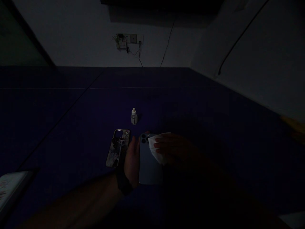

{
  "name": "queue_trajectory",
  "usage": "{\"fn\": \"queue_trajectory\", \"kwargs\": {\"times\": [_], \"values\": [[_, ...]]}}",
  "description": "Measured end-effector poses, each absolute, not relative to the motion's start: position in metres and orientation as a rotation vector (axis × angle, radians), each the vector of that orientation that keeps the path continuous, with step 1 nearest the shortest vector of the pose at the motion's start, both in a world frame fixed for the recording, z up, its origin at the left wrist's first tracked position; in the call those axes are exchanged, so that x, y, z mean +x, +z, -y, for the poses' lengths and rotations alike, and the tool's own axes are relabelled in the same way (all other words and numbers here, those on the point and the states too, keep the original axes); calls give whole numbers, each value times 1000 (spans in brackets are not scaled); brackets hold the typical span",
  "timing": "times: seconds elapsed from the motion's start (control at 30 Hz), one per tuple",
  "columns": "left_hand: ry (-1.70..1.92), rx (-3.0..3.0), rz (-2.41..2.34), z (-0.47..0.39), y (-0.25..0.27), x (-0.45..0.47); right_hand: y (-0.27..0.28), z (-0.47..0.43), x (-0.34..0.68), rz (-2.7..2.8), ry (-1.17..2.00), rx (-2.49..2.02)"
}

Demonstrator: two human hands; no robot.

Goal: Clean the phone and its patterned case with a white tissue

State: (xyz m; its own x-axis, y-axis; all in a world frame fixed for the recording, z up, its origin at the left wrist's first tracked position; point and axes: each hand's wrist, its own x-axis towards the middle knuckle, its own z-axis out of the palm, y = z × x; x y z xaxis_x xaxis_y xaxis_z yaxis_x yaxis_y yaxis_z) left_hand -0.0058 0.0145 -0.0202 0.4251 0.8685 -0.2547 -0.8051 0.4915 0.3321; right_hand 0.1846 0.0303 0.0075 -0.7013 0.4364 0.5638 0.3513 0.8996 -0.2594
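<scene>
My left hand (132,162), with a dark watch at the wrist, grips a smartphone (149,170) along its left edge. The phone's grey-blue back faces up, its cameras at the top left. A white tissue (156,149) lies against the upper right of that back, pressed there by the fingers of my right hand (172,146). Much of my right hand and arm sinks into darkness. Just left of my left hand, a patterned phone case (118,149) lies flat. Beyond the phone stands a small dropper bottle (133,117) with a white cap.
The room is very dim. Everything rests on a dark blue surface (71,133) with seams. At the lower left edge is a white box-like object (13,187), partly cut off. Wall sockets (130,38) with cables sit on the far wall; another wall runs along the right.
</scene>
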Motion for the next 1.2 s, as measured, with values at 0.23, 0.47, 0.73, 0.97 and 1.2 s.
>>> {"fn": "queue_trajectory", "kwargs": {"times": [0.23, 0.47, 0.73, 0.97, 1.2], "values": [[1045, 196, -416, -10, -18, -8, -4, -21, 170, 2569, 234, -451], [990, 130, -404, -10, -12, -8, 0, -21, 171, 2475, 163, -475], [1039, 128, -410, -8, -15, -9, -4, -20, 167, 2530, 142, -515], [1040, 83, -333, -10, -16, -9, -3, -19, 164, 2570, 155, -428], [1032, 124, -407, -9, -15, -11, 2, -18, 159, 2715, 140, -566]]}}
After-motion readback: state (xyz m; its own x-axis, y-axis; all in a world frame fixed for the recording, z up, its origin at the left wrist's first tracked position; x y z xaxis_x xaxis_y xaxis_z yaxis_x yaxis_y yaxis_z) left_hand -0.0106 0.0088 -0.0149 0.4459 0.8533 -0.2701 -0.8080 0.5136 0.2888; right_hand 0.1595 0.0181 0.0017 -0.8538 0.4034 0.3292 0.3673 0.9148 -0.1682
